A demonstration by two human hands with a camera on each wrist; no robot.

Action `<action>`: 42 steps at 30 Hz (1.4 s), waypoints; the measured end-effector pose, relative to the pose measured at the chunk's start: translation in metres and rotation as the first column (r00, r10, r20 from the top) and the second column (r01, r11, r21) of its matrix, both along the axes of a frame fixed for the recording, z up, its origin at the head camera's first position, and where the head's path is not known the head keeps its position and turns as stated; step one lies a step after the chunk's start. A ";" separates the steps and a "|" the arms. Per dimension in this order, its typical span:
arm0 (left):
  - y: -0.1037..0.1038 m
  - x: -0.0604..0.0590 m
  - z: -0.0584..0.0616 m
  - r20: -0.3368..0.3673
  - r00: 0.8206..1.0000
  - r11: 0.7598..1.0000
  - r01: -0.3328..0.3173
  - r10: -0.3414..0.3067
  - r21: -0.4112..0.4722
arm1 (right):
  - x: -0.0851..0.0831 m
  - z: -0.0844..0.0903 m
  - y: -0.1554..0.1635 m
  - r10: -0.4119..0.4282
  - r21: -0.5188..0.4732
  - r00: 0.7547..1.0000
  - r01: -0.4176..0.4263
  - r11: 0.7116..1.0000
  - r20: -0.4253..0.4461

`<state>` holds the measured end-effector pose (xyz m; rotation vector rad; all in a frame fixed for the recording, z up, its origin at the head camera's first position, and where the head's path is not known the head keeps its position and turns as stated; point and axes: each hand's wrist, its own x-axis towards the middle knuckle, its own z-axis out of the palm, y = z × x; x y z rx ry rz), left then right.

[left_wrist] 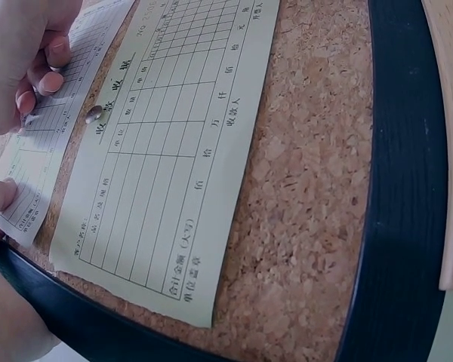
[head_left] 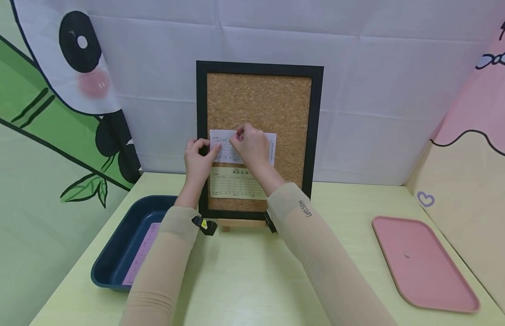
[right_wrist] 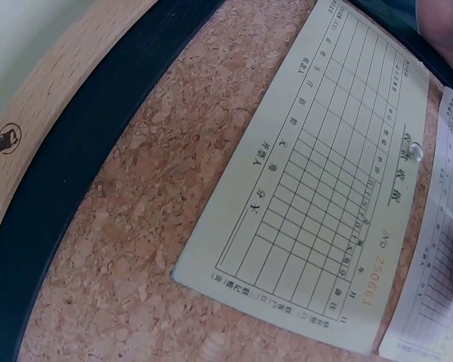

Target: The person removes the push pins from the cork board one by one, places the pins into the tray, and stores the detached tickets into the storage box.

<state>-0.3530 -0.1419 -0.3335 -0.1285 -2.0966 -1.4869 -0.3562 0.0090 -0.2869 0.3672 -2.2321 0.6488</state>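
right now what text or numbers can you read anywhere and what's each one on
"LetSlim": beige sleeve on the right arm.
"250661", after "No": pale yellow gridded form pinned to the black-framed cork board.
White slip under both hands: print too small to read.
Yellow form's other characters: too blurred to quote.

Sleeve (head_left: pixel 303 209) reads "Let's Slim" — yellow receipt (right_wrist: pixel 317 219) numbered 250661.

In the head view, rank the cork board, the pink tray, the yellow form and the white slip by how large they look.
1. cork board
2. pink tray, though it lies nearer the camera, so true size is unsure
3. yellow form
4. white slip, partly hidden by both hands, so it is close to the form
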 end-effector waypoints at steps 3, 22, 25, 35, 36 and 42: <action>0.000 0.000 0.000 0.002 1.000 1.000 0.002 -0.002 -0.001 | 0.000 0.000 0.001 0.014 -0.005 1.000 -0.014 1.000 -0.007; 0.001 0.000 0.004 0.012 1.000 1.000 0.009 -0.009 -0.005 | -0.002 -0.001 0.013 0.135 -0.027 0.991 -0.135 0.990 -0.012; 0.001 0.001 0.005 0.030 1.000 1.000 0.007 -0.007 -0.018 | -0.001 -0.001 0.017 0.160 -0.034 0.987 -0.160 0.987 0.010; 0.001 0.006 0.007 0.107 0.994 0.999 -0.017 0.022 -0.045 | 0.006 0.008 0.033 0.167 -0.008 0.986 -0.167 0.986 0.005; 0.001 0.007 0.007 0.111 0.993 0.999 -0.021 0.025 -0.039 | 0.008 0.009 0.035 0.174 -0.009 0.985 -0.174 0.985 -0.007; -0.002 0.014 0.009 0.116 0.991 0.998 -0.060 0.060 -0.003 | 0.021 0.018 0.047 0.234 -0.051 0.972 -0.235 0.971 -0.032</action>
